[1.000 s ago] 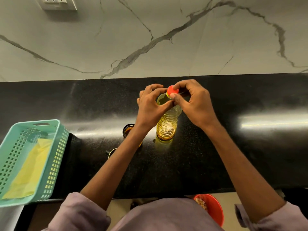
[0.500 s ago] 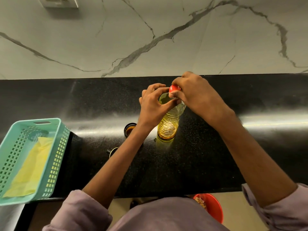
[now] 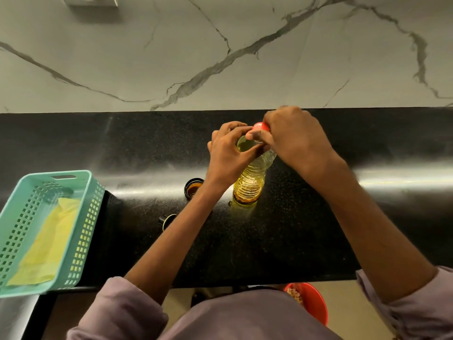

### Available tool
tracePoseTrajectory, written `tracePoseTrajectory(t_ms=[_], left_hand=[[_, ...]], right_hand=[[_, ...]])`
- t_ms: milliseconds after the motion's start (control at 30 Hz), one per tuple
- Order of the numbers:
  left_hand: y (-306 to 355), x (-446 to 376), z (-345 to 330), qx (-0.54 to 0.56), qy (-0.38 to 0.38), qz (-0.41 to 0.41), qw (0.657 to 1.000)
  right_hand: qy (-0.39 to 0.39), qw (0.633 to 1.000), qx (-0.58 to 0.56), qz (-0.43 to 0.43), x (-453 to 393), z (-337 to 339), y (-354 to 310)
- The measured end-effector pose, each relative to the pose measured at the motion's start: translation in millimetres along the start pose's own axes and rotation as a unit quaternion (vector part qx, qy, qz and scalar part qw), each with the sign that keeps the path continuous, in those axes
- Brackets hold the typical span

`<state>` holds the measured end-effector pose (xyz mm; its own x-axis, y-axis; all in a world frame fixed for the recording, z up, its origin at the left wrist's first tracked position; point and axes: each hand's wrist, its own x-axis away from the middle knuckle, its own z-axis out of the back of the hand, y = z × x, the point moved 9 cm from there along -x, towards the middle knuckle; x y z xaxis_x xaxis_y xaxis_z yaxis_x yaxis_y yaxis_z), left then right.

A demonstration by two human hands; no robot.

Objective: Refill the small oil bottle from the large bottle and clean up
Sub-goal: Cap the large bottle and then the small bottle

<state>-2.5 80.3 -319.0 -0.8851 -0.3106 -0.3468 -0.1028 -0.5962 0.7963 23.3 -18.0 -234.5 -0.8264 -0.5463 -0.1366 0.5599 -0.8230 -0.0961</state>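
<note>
The large clear bottle of yellow oil stands upright on the black counter. My left hand wraps its shoulder. My right hand grips its red cap from the right, fingers curled over the top. Left of the bottle, mostly behind my left forearm, the small dark oil bottle shows its open mouth. A small black cap lies nearer the front edge, partly hidden by the same arm.
A teal plastic basket holding a yellow cloth sits at the counter's left end. A red bucket stands on the floor below the front edge. The marble wall runs along the back.
My right hand has rolled over the red cap, wrist rising and turning, while my left hand keeps holding the bottle's shoulder. The bottle stays in place.
</note>
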Motion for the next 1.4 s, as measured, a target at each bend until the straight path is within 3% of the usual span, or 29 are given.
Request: tracePoseTrajectory(t_ms=[167, 433, 633, 800, 900, 967, 1133, 1233, 1400], left_hand=[[0, 0, 1, -0.01, 0.0, 0.0, 1.0], [0, 3, 0, 0.007, 0.008, 0.009, 1.0], [0, 2, 2, 0.0, 0.01, 0.023, 1.0], [2, 0, 3, 0.035, 0.006, 0.008, 0.999], [-13, 7, 22, 0.014, 0.029, 0.008, 0.999], [-37, 23, 47, -0.019, 0.07, 0.022, 0.997], [-107, 103, 83, -0.109, 0.094, 0.136, 0.98], [-143, 145, 89, -0.189, 0.074, 0.199, 0.959], [-165, 170, 91, -0.256, 0.048, 0.23, 0.938]], right_hand=[[-0.081, 0.994, -0.009, 0.076, 6, -6, -15], [0.031, 0.999, 0.006, 0.005, 1, -1, -9], [0.011, 1.0, -0.007, -0.022, 2, -3, -3], [0.132, 0.991, -0.019, 0.022, 17, 24, -16], [0.232, 0.965, -0.102, 0.066, 34, 34, -32], [0.249, 0.949, -0.169, 0.093, 44, 21, -48], [0.13, 0.941, -0.288, 0.119, 62, -63, -91], [0.051, 0.947, -0.293, 0.12, 68, -116, -110], [-0.001, 0.951, -0.28, 0.13, 70, -152, -123]])
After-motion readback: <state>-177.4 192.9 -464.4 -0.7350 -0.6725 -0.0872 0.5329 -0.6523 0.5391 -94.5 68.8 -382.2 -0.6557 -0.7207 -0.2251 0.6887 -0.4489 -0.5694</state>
